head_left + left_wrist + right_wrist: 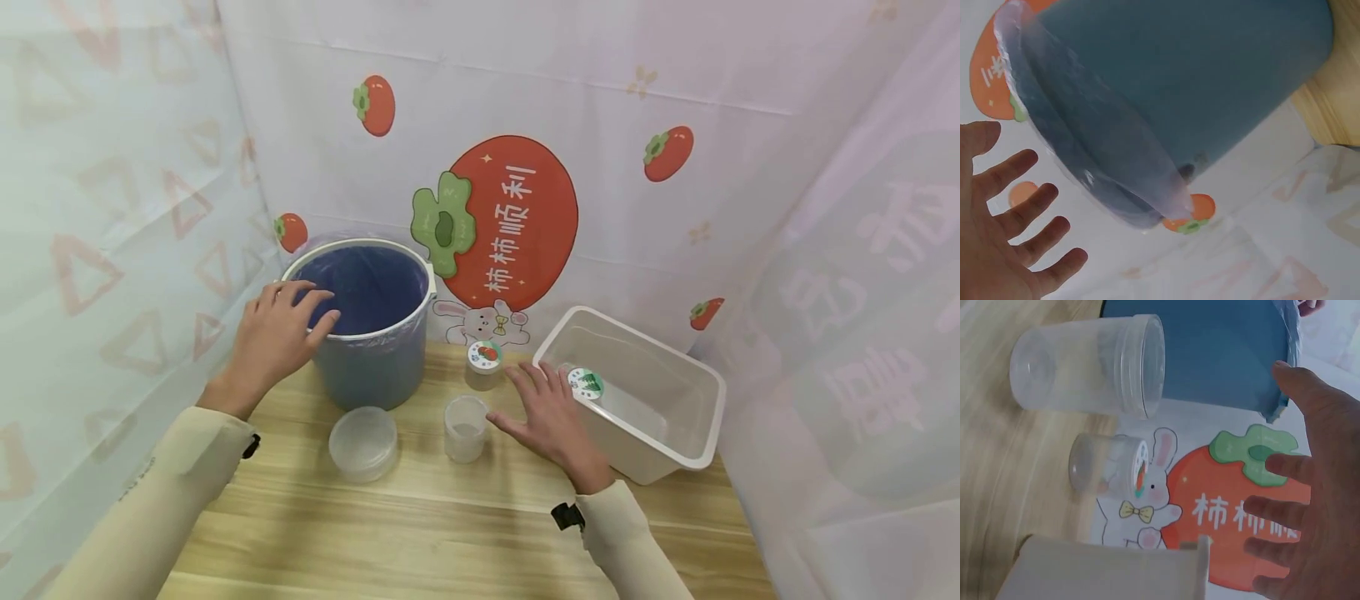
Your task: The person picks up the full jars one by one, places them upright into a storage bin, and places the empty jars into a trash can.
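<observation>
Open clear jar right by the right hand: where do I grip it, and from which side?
Grip the open clear jar round its side wall, just below the rim, coming in from its right, where the right hand hovers. It stands upright with no lid or handle, and the lidded jar stands close behind it.

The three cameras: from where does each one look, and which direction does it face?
Head: from above, forward and down at the table; both hands and sleeves show.
Left wrist: beside the left hand, facing the blue bucket; spread fingers show.
Right wrist: beside the right hand, facing the open jar; fingers show.
All three share the bucket.
</observation>
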The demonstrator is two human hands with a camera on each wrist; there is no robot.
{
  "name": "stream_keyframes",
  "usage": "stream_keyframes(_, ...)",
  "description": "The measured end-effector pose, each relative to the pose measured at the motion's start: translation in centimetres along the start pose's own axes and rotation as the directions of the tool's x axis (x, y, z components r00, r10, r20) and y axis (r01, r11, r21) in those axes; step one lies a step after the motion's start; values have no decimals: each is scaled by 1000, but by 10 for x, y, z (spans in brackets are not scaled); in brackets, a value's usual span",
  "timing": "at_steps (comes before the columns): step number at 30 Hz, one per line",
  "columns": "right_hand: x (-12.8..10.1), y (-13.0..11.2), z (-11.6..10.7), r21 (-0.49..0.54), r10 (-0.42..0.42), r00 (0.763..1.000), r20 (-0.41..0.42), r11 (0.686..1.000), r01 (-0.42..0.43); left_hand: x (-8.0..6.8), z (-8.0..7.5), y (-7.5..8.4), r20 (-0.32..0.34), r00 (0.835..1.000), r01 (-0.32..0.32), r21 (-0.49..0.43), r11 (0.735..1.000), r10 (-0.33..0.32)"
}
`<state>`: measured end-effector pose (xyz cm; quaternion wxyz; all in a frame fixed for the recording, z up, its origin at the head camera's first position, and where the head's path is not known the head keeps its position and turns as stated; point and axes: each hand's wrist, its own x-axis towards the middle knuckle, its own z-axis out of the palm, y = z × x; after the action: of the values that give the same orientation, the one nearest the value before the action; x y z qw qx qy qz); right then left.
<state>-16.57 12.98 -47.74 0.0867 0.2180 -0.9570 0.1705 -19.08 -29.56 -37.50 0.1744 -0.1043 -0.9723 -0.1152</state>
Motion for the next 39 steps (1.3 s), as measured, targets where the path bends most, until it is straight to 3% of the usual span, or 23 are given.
stream_keyframes(11,10,-20,25,12,-102,993,52,995,101,0,9,-34,39,998,58,-30,998,-57)
stream_keyframes(24,16,-34,56,66,-83,979,186,995,72,0,19,-63,55,994,100,-102,990,-94)
stream_keyframes(30,18,-36,68,87,-60,968,245,995,40,-3,23,-69,46,996,82,-113,990,-78)
stream_keyframes(39,20,-38,87,77,-54,958,280,996,34,-2,30,-76,-65,998,-27,-133,991,19)
